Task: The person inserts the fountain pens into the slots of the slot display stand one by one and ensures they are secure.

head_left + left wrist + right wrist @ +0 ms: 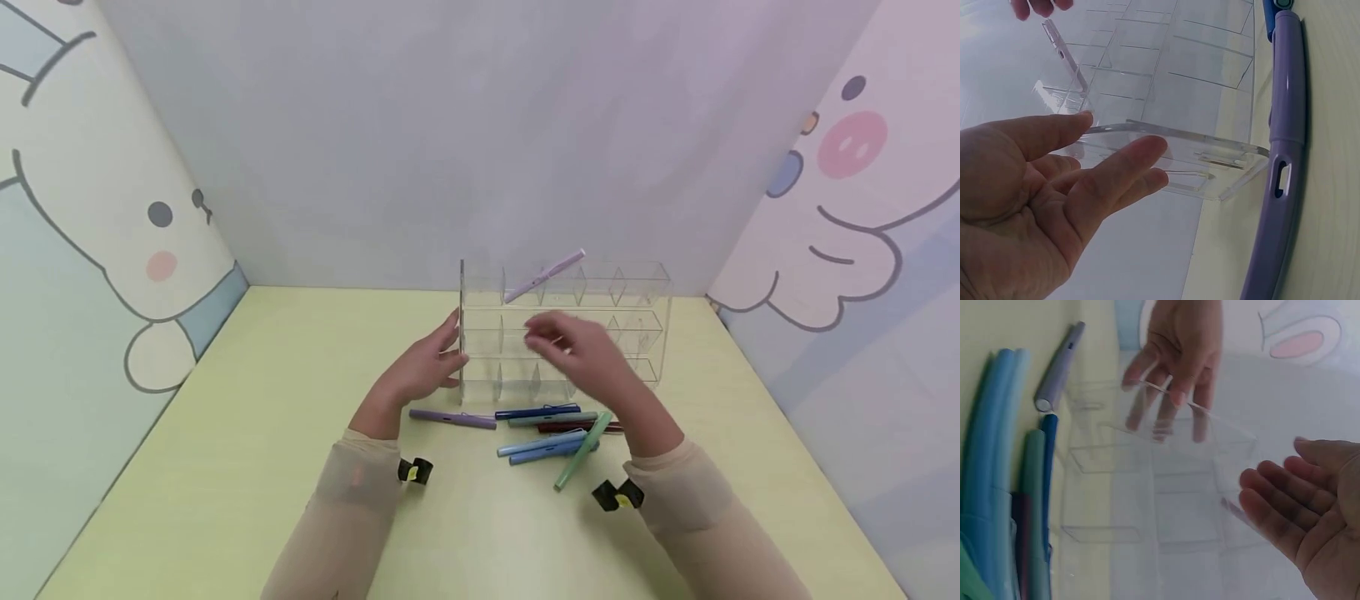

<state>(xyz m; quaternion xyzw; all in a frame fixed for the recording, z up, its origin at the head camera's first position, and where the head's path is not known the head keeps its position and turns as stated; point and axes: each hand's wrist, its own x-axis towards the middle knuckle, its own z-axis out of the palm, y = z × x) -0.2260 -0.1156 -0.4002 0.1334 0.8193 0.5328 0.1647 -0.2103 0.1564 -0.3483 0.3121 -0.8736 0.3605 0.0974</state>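
Note:
A clear acrylic rack (519,388) with three tiers of divided compartments stands upright near the back wall. My left hand (425,364) rests against its left side panel, fingers spread and mostly straight along the edge in the left wrist view. In front of the rack, my right hand (576,348) hovers with loosely bent fingers and holds nothing; its palm shows in the right wrist view. A pale lilac pen (545,276) leans tilted to the right in the top tier. Nearest the left hand on the table lies a purple pen (453,419).
Several capped pens lie before the rack: a dark blue pen (537,412), a dark red pen (555,427), blue ones and a light green pen (582,452) set crosswise over others. Cartoon-printed panels (817,167) stand at both sides, with a plain back wall (480,150).

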